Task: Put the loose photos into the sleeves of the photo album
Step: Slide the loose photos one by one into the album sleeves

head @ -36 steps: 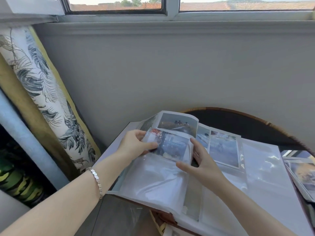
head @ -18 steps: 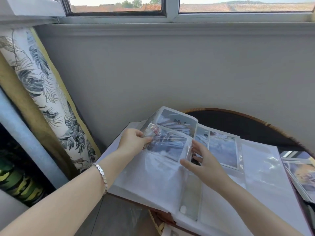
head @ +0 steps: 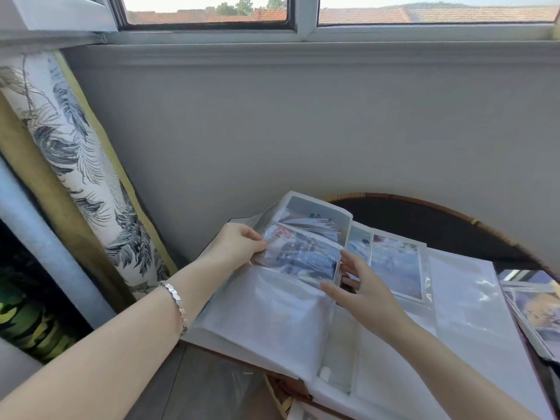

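Observation:
The photo album [head: 272, 322] lies open on a round dark table. A bluish photo [head: 303, 256] sits in the middle sleeve of the left page, below a filled top sleeve. My left hand [head: 236, 247] pinches the left edge of that sleeve and photo. My right hand [head: 360, 286] rests with straight fingers against the photo's right edge, near the spine. The bottom sleeve of the left page looks white and blank. On the right page, another photo [head: 395, 266] fills a sleeve.
A pile of loose photos [head: 536, 310] lies at the table's right edge. The table's wicker rim [head: 454, 212] curves behind the album. A grey wall rises behind, with a leaf-patterned curtain [head: 75, 165] at the left.
The photo has slid further left into the middle sleeve. My left hand shifted its hold on the sleeve's left edge, and my right hand's fingers followed the photo's right edge.

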`<state>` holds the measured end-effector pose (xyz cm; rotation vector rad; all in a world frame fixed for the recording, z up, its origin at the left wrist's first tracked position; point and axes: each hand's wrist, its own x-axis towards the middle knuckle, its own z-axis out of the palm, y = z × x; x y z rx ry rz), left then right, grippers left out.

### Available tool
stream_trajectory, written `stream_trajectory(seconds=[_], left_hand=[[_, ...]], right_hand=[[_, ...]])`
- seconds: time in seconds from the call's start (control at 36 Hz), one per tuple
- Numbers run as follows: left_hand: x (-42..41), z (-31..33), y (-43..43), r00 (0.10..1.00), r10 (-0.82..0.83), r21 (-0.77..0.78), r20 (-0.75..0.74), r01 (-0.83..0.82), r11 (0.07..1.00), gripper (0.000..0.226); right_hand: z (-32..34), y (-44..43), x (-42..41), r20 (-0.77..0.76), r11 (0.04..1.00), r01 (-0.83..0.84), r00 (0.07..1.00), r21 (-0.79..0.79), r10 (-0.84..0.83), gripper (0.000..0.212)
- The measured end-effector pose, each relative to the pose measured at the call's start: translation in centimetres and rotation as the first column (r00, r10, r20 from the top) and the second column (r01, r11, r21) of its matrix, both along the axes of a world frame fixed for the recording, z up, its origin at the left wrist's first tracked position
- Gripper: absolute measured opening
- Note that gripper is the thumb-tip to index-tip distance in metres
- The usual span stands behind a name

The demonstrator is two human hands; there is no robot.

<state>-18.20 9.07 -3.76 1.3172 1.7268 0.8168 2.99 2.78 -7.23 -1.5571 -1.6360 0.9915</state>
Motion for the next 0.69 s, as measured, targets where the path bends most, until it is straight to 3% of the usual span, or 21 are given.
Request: stream_trajectory(seconds=[0.22,0.47,0.58,0.69], left_hand=[[0.1,0.4,0.1,0.997,0.062,0.068,-0.054,-0.059,0.996,0.015],[1.0,-0.2,-1.3,0.948,0.138,0.298,-0.286,-0.049,0.953,0.013],[0.7,-0.7,-1.2,0.966,0.148,0.332,-0.211,-0.071,0.941,0.020],[0.2,-1.4,-0.6,0.994,0.109,0.272,0.027,-0.113,0.956,0.024]], right_hand=[[0.0,-0.3,-0.2,0.021,1.000,-0.009,1.000,0.007,0.009,0.075],[0.0,-0.4,-0.3,0.030,1.000,-0.009,1.000,0.013,0.008,0.073],[-0.2,-0.3,-0.3,0.029,1.000,-0.006,1.000,0.024,0.005,0.073],[-0.3,-0.3,-0.3,0.040,1.000,-0.007,0.999,0.030,0.006,0.073]])
